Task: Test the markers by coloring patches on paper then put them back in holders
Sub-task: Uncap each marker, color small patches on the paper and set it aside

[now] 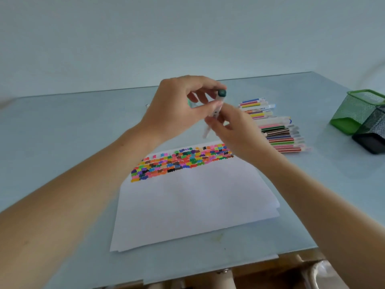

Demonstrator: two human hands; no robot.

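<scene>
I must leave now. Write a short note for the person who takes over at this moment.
Left hand and right hand both hold one marker above the paper.
Many patches are coloured along the paper's far edge.
The other markers lie in a pile on the table, right of the paper.
The green holder and black holder lie tipped at far right.
Left: returning the markers.

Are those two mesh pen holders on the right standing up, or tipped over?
Tipped over. The green holder and the black holder both lie on their sides on the table; the markers lie loose beside them.
</scene>
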